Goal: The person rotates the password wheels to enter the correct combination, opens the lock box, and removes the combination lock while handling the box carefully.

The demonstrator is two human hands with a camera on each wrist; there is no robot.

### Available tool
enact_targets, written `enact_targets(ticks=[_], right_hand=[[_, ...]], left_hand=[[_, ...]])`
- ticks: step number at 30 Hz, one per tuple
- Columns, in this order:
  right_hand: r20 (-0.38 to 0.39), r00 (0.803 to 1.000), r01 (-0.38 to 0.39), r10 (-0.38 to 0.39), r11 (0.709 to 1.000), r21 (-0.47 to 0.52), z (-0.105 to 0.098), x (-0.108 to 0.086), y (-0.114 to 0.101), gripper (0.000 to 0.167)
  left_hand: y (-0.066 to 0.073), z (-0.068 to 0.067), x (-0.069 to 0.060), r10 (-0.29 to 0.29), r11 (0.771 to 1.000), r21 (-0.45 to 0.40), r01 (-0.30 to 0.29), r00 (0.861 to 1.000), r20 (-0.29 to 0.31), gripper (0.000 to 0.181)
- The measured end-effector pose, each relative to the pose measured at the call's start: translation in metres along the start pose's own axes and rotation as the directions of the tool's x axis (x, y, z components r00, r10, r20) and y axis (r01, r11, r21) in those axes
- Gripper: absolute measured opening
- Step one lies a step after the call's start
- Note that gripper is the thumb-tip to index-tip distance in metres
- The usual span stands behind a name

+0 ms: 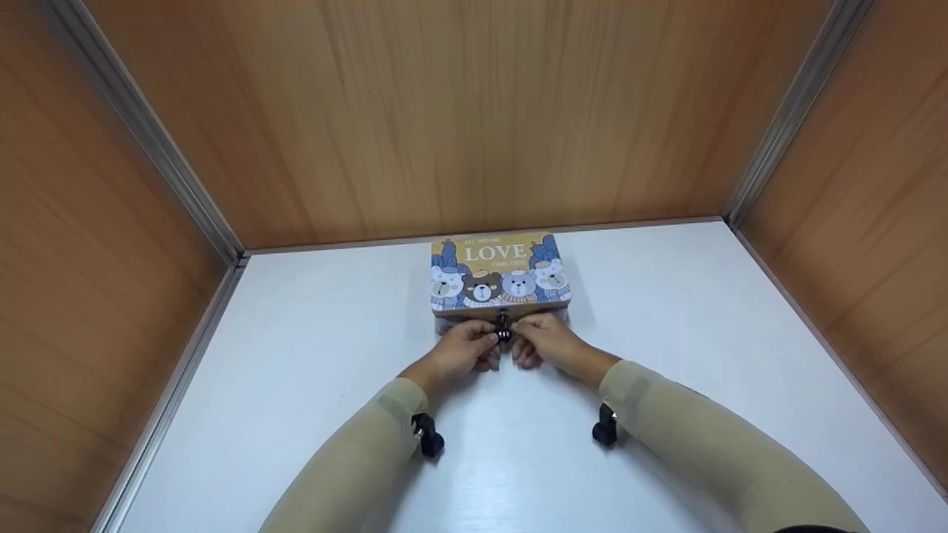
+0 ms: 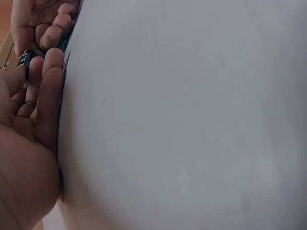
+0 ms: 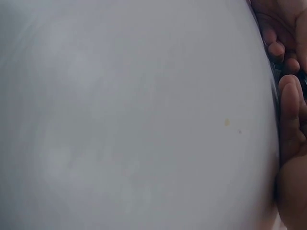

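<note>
A tin box [image 1: 500,275] with cartoon bears and the word LOVE on its lid stands at the back of the table, lid down. From its front clasp hangs a small black combination padlock [image 1: 503,334], its number dials visible in the left wrist view. My left hand [image 1: 461,349] pinches the padlock between thumb and forefinger from the left. On the other side, my right hand [image 1: 549,342] holds the padlock's right edge with thumb and forefinger; its other fingers are curled below. The right wrist view shows only a dark sliver of the lock, mostly hidden by fingers.
The white table [image 1: 333,355] spreads around the box. A wood-grain panel [image 1: 474,118] rises right behind it, with more panels at left and right in metal frames. Black wrist cameras [image 1: 428,435] sit on both sleeves.
</note>
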State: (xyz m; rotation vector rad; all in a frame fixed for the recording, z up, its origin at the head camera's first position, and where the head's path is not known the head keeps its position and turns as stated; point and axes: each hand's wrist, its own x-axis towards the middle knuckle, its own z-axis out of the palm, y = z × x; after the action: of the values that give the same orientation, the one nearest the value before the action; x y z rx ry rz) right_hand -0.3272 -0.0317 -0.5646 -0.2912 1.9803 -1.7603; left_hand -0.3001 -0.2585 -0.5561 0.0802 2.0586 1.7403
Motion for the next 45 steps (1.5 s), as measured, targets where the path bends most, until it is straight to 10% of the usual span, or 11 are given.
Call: enact_targets(ticks=[12,45], right_hand=[[-0.023,1.000,-0.005,0.005,1.000,-0.013,0.0023,-0.0014,0.0015,0.013],[-0.052,0.999,0.004,-0.007,0.999,-0.053,0.0028,0.0003,0.0005,0.019]], left_hand=[[-0.0039,0.0040,0.0033,0.030,0.999,-0.042,-0.030,0.999,-0.014,0.017],[-0.0037,0.0042,0.0018,0.026,0.999,0.023,-0.025,0.999,-0.030,0.020]])
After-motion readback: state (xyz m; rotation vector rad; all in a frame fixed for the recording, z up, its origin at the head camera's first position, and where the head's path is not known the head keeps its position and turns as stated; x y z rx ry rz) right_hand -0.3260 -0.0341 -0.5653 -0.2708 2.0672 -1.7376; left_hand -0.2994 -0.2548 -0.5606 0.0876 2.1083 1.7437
